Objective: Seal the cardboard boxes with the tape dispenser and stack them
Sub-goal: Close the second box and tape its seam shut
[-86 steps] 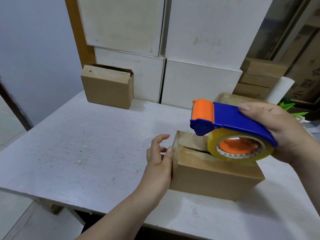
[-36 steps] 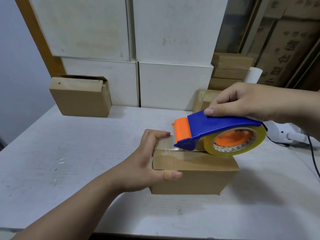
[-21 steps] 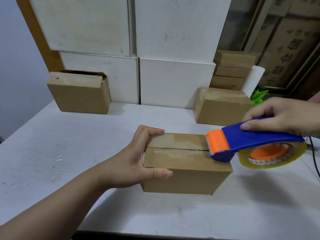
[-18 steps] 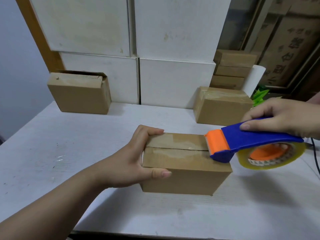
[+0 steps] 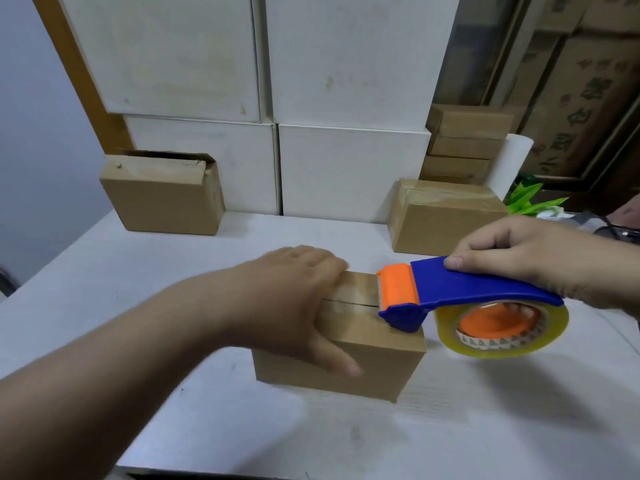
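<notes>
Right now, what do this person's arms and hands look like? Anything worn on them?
Both are bare. The left hand and left forearm show no glove, sleeve, watch or bracelet up to the picture's edge. The right hand has no glove or ring that shows; the nail that shows looks short and unpainted. The left hand is blurred, so rings there cannot be told.
</notes>
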Available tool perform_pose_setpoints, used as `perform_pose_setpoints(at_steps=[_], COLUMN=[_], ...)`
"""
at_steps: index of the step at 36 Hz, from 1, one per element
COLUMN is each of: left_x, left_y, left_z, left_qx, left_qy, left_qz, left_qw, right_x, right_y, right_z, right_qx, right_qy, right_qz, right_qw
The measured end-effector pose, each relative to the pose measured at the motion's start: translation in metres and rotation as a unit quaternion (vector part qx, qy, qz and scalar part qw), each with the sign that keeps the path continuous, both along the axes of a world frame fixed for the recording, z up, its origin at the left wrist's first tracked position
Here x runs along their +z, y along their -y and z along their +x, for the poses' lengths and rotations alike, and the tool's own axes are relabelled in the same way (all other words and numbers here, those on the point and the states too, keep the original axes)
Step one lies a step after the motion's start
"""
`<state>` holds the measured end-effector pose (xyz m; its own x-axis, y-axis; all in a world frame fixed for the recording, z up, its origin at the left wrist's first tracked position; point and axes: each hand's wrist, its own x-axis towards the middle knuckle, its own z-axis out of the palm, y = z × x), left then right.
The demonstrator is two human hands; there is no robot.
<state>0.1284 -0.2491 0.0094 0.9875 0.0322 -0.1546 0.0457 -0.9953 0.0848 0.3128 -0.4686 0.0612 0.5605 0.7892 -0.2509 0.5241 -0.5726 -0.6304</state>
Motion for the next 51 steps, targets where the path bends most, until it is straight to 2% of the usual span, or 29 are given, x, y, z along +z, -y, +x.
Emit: perform_pose_setpoints(at_steps=[12,21,35,43,51], left_x=[-0.023,-0.025,-0.03,-0.031,-0.029], left_y=[0.012,0.01,0.007,0.007,0.008], left_z=[0.013,0.011,0.012,0.014,0.013], left_qx=[0.011,0.018,0.022,0.026,0.028], left_qy=[0.046,0.052,0.037,0.039,0.038], left_qz=[-0.065,-0.056,-0.031,-0.036,-0.034], left_qw=[0.997,0.997,0.999,0.998,0.998], right_x=[-0.004,-0.011,-0.046,-0.048,-0.03], right_y=[0.008,0.027,0.082,0.081,0.046], right_z=[0.009,0.031,0.055,0.045,0.029], right_qx=[0.019,0.041,0.002,-0.007,-0.001], right_qy=[-0.012,-0.025,-0.072,-0.051,-0.003], right_qz=[0.006,0.041,0.095,0.067,-0.046], right_qw=[1.0,0.998,0.993,0.996,0.999])
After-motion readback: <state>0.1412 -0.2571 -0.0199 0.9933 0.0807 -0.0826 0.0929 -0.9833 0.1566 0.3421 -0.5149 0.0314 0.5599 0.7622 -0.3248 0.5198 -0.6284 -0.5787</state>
